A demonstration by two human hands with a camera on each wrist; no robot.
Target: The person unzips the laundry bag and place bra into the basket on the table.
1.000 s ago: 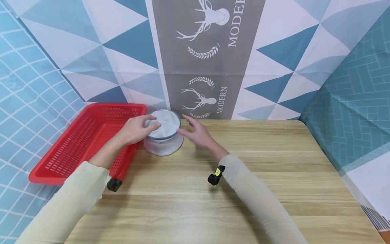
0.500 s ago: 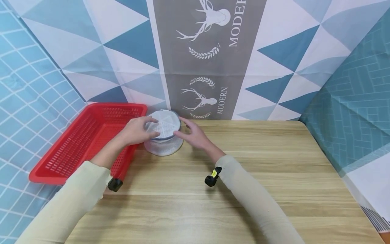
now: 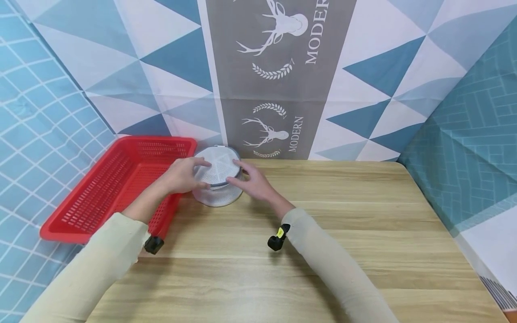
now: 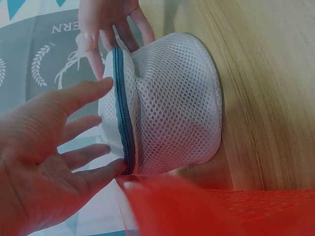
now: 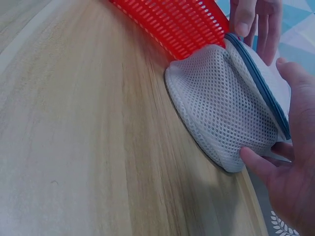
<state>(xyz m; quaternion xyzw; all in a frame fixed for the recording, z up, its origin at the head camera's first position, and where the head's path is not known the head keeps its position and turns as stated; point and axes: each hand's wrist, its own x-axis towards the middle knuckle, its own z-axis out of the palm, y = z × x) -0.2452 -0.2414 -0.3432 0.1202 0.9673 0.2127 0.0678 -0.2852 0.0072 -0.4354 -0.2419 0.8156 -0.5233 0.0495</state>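
A round white mesh laundry bag (image 3: 218, 167) stands on the table at the back left, its sides sagging. A dark blue-grey zipper (image 4: 121, 103) runs around its top edge. My left hand (image 3: 181, 176) is at the bag's left, fingers spread, with thumb and fingertips right at the zippered rim in the left wrist view. From the right, my right hand (image 3: 257, 181) reaches over the rim. Its lower fingertip lies against the mesh side (image 5: 216, 103) in the right wrist view, while the thumb is near the top. Neither hand's fingers are curled around the bag.
A red perforated plastic basket (image 3: 50, 234) stands left of the bag, its right rim right beside it. Patterned cloth wall (image 3: 274, 89) rises behind the wooden table (image 3: 323, 202). A blue tiled-pattern wall (image 3: 28, 134) borders the left side.
My right hand has moved left, from beside the bag onto its right edge. My left hand has shifted slightly, its thumb lower toward the front rim. Bag and basket stay in place.
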